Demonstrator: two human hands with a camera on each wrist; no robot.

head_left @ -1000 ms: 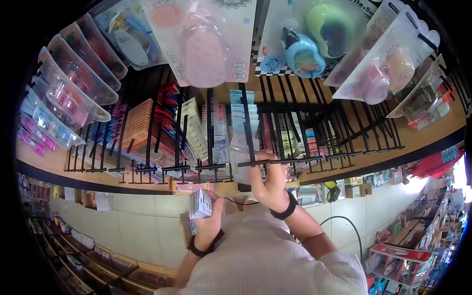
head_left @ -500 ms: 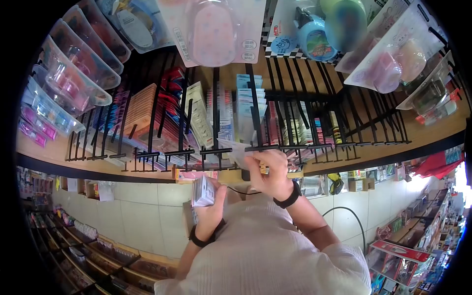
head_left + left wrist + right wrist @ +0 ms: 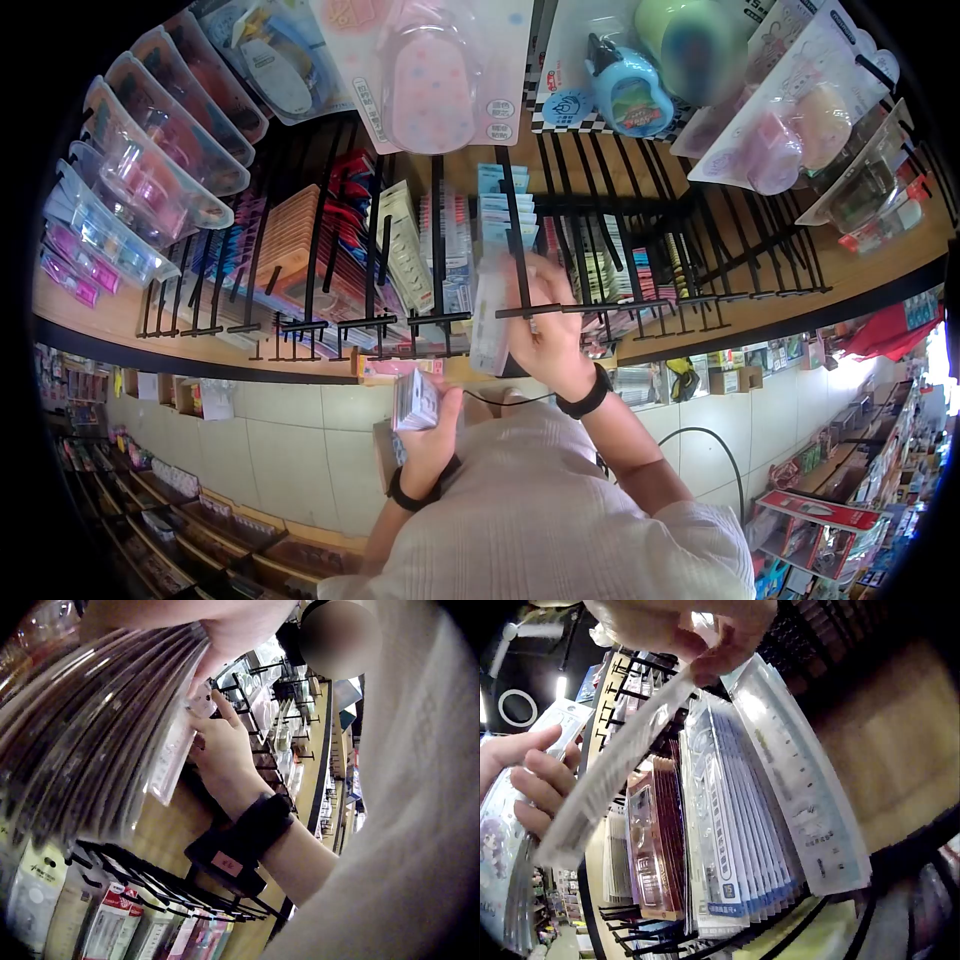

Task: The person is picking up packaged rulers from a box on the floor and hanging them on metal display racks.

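In the head view my left hand [image 3: 432, 440] grips a thick stack of flat clear packets [image 3: 415, 400] in front of the torso. The stack's layered edges [image 3: 97, 735] fill the left of the left wrist view, and the right wrist view shows a printed figure on its outer packet [image 3: 499, 840]. My right hand [image 3: 545, 325] is at the end of a black display hook, pinching a single thin clear packet [image 3: 490, 320] near its top. Behind that packet, pale blue packets [image 3: 505, 205] hang on a hook.
Black hooks [image 3: 385, 325] project from the shelf, several bearing packets, including orange-brown ones [image 3: 290, 240] and cream ones [image 3: 405, 250]. Larger blister packs [image 3: 435, 90] hang above. Shelf edge [image 3: 200, 355] runs along the front, with a tiled floor [image 3: 285, 430] below.
My right hand first drew back from the hook with the packet slanting, then moved up to the hook's end, the packet now upright. My left hand stays nearly still with the stack.
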